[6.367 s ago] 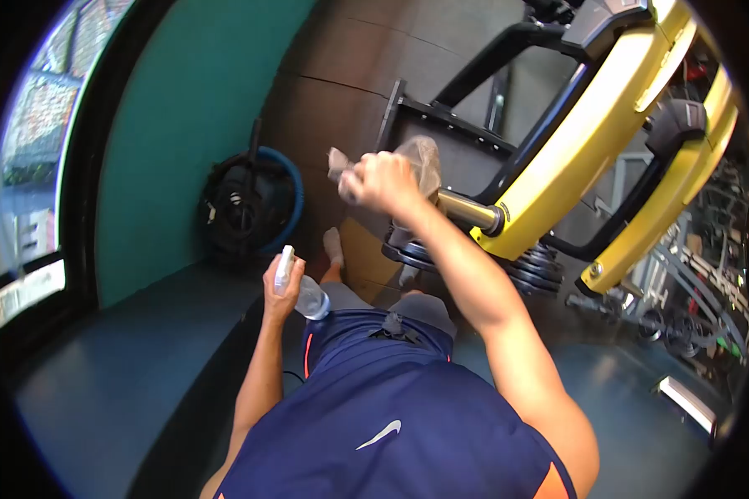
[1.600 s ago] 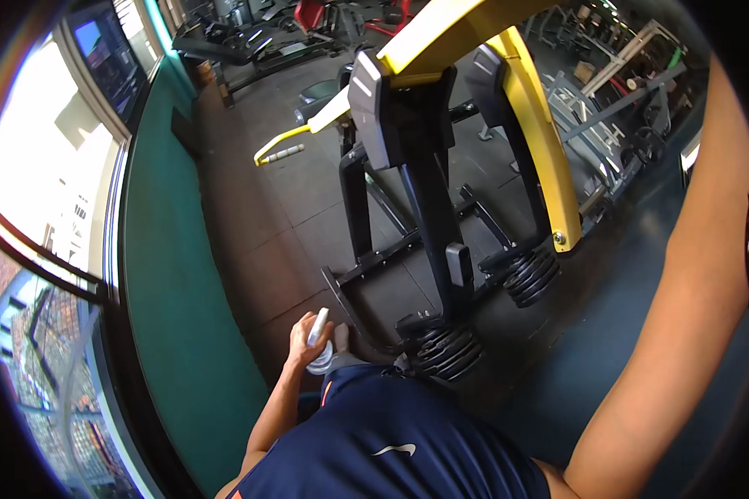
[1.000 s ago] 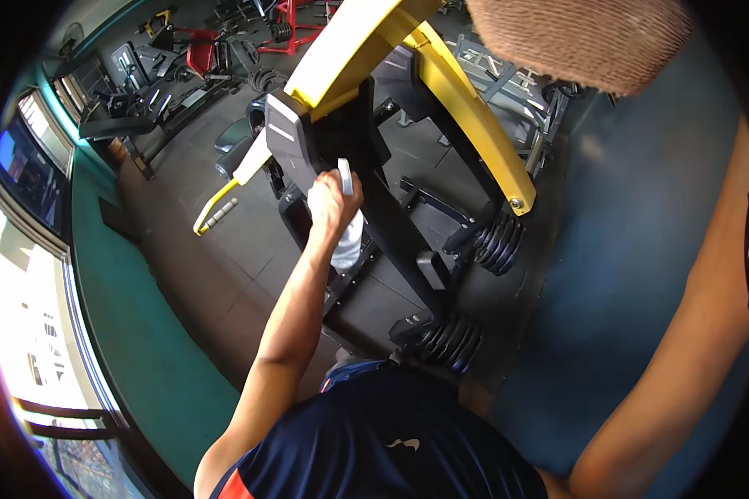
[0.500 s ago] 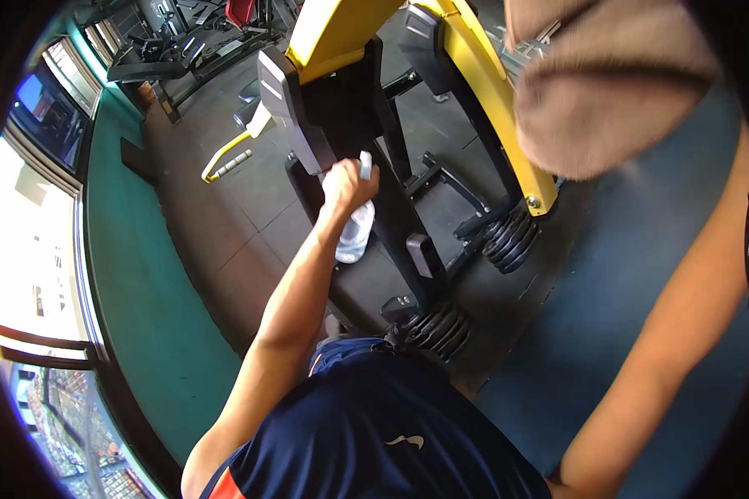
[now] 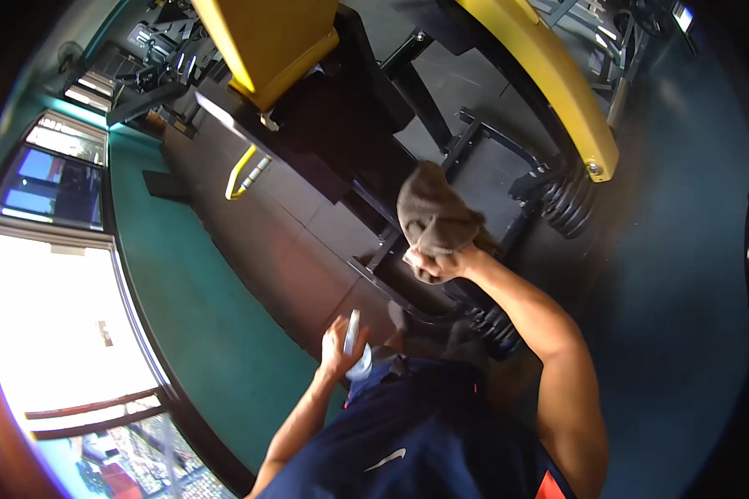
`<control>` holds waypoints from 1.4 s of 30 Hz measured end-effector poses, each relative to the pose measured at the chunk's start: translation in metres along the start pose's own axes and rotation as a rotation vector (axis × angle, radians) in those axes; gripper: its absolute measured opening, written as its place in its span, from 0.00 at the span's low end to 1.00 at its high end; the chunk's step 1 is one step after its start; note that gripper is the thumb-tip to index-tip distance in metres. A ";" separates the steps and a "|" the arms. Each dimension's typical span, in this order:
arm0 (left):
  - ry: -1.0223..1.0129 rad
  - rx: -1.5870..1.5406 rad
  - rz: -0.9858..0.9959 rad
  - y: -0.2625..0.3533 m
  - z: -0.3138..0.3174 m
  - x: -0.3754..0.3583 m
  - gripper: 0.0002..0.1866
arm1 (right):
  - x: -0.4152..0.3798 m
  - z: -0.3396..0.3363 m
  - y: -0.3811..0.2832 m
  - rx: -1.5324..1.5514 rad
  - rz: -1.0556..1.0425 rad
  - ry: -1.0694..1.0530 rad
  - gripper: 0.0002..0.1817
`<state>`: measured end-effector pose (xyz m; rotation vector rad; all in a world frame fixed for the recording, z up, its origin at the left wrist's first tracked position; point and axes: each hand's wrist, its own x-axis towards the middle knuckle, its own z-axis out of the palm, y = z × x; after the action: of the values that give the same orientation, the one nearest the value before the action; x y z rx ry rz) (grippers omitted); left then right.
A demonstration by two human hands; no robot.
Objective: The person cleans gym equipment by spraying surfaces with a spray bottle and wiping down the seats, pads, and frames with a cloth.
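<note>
My right hand point(image 5: 443, 265) grips a bunched brown cloth point(image 5: 435, 212). The cloth overlaps the black post under the seat of a yellow and black exercise machine point(image 5: 549, 71). Low in front of my waist, my left hand point(image 5: 338, 348) is wrapped round a clear spray bottle point(image 5: 360, 363) with a pale nozzle pointing up. Its body is partly hidden against my dark blue shirt point(image 5: 391, 432). The machine's dark padded seat point(image 5: 308, 137) lies ahead, beyond both hands.
Black weight plates point(image 5: 569, 205) hang on the machine's right side, with more near my feet. A yellow handle point(image 5: 241, 172) sticks out at its left. Windows point(image 5: 58, 316) and a green wall base point(image 5: 200, 308) run along the left. Other gym equipment stands at the back.
My right hand has brought the cloth from the upper right down to the machine's middle. My left hand has drawn the spray bottle back toward my waist. The view has shifted.
</note>
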<state>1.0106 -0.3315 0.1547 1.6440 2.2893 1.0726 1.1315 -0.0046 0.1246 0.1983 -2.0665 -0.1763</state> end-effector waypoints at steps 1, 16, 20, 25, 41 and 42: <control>-0.096 0.000 -0.146 0.001 -0.016 0.000 0.09 | 0.015 0.013 0.018 -0.071 -0.093 -0.116 0.19; -0.136 -0.004 -0.271 -0.057 -0.068 0.000 0.08 | 0.170 0.069 0.058 0.998 0.630 -0.100 0.35; -0.126 -0.050 -0.582 -0.051 -0.075 -0.003 0.09 | 0.216 0.050 0.074 1.286 1.204 -0.487 0.42; -0.195 -0.070 -0.642 -0.049 -0.074 -0.012 0.09 | 0.219 0.101 0.086 0.958 0.724 -0.264 0.35; -0.078 -0.065 -0.813 -0.092 -0.079 -0.058 0.14 | 0.200 0.137 0.201 -0.317 0.827 -0.015 0.23; -0.081 -0.073 -0.888 -0.092 -0.085 -0.063 0.15 | 0.199 0.124 0.206 -0.062 0.889 0.091 0.22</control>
<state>0.9235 -0.4408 0.1433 0.4800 2.4453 0.8090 0.9139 0.1591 0.2771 -0.7310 -1.8716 0.3084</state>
